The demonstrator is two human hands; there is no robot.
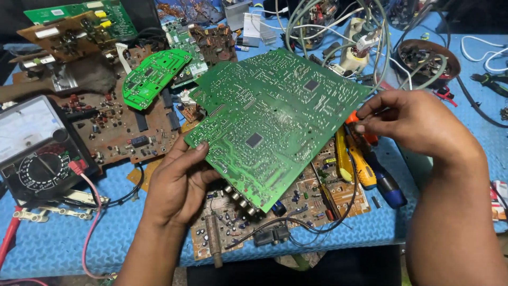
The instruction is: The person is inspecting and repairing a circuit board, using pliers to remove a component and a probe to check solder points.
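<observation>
At the far left an analogue multimeter (37,151) is lying on the blue mat (63,243), its dial facing up, with a red probe lead (91,212) trailing from it down toward the near edge of the bench. Beside it a brown circuit board (114,127) is resting flat, and a small curved green board (153,76) is sitting on top of that board's far part. More boards are stacking up behind them toward the back left corner. The left hand (177,182) is reaching up from the near edge and gripping the large green circuit board (275,119) at its lower left edge, thumb pressing on the solder side while the fingers are curling underneath, so the hand is closed on the board. The board is being held tilted above the bench, solder side up, stretching from that hand across the middle to the other. Under it a tan board studded with components (317,198) is lying on the mat. The right hand (418,124) is pinching the green board's right corner between thumb and fingertips, closed on it. Just below that hand, screwdrivers with yellow and blue handles (365,169) are lying near the tan board. Behind, a tangle of grey wires (338,37) is spreading across the back, with a round brown dish of small parts (428,58) to the right.
</observation>
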